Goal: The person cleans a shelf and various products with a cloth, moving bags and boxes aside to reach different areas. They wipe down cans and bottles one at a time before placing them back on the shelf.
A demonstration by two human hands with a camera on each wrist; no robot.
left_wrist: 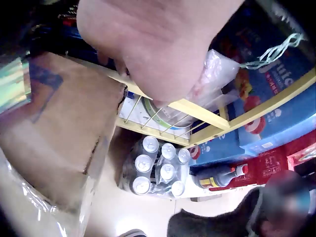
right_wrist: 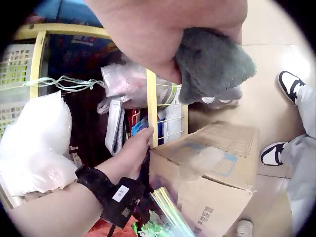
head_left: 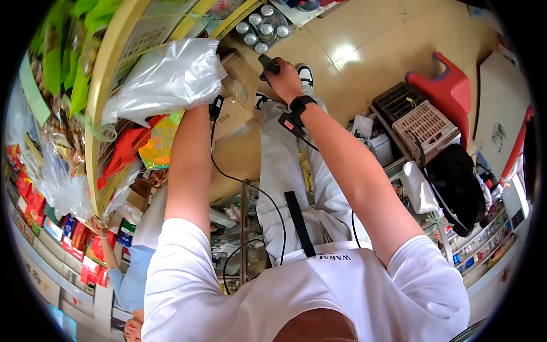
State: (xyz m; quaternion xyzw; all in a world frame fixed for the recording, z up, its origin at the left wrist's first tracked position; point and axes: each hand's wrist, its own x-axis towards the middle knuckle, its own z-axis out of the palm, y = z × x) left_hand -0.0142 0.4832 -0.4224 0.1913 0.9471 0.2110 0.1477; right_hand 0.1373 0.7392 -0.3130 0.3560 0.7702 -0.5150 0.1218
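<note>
My right hand (head_left: 285, 80) grips a dark grey-green cloth (right_wrist: 212, 64), bunched in the fingers with one corner hanging out. The cloth also shows in the left wrist view, low at the right. My left hand (right_wrist: 137, 153) reaches into the yellow metal shelf rack (right_wrist: 153, 106), its fingertips right at the upright bar. In the left wrist view the left hand (left_wrist: 153, 54) overlaps the rack's yellow rail, and I cannot tell whether its fingers curl round it. A clear plastic bag (head_left: 176, 74) hides this hand in the head view. Just beside it stands a cardboard box (right_wrist: 212, 173).
A shrink-wrapped pack of cans (left_wrist: 158, 168) stands on the tiled floor by the rack. Near it lies a bottle (left_wrist: 222, 176). Plastic crates (head_left: 424, 125) and a red stool (head_left: 447, 85) are at the right. Another person (head_left: 139, 273) is at the lower left.
</note>
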